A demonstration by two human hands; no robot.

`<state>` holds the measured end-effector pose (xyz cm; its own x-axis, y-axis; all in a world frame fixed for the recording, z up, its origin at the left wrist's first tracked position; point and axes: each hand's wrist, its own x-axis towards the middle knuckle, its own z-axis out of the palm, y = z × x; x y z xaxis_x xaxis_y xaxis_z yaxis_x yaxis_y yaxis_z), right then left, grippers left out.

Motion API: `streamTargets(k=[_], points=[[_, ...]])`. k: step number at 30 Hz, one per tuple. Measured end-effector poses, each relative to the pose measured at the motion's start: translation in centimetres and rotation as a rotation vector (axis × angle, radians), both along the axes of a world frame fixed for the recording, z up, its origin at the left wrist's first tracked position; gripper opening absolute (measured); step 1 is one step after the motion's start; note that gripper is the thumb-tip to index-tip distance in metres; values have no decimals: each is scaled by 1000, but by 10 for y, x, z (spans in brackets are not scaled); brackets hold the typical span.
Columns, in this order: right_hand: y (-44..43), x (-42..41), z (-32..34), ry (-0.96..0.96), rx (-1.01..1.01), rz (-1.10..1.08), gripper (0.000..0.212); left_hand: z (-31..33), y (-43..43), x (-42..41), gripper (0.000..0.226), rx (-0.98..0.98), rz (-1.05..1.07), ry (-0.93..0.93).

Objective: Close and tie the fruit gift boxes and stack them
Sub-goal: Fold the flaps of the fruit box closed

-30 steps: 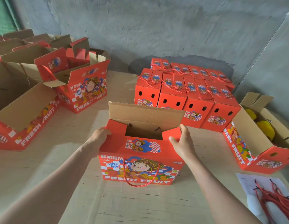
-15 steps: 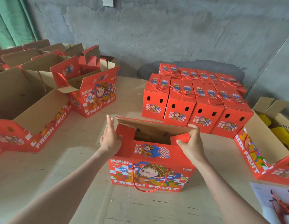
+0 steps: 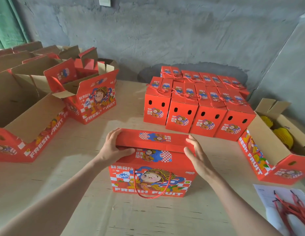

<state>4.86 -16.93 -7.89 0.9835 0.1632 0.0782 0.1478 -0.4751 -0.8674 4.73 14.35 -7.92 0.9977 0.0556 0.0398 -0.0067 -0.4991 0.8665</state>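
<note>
1. Box (image 3: 153,169): just in front of tied stack (image 3: 199,108).
2. L hand (image 3: 114,147) curls round lid (image 3: 153,139) end; R hand (image 3: 196,155) fingers straight, spread, pressing.
3. Stiff card, prob. fruit-heavy; grip both ends.

red fruit gift box (image 3: 153,174) stands upright just before the block of tied boxes (image 3: 196,106), top flaps folded down, rope handle (image 3: 151,195) hanging in front.
</note>
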Motion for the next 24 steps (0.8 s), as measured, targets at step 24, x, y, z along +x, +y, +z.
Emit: streamTargets(k=[24], points=[[-12, 41, 23, -101, -686, 216, 46, 31, 4, 48, 64, 835, -420, 41]])
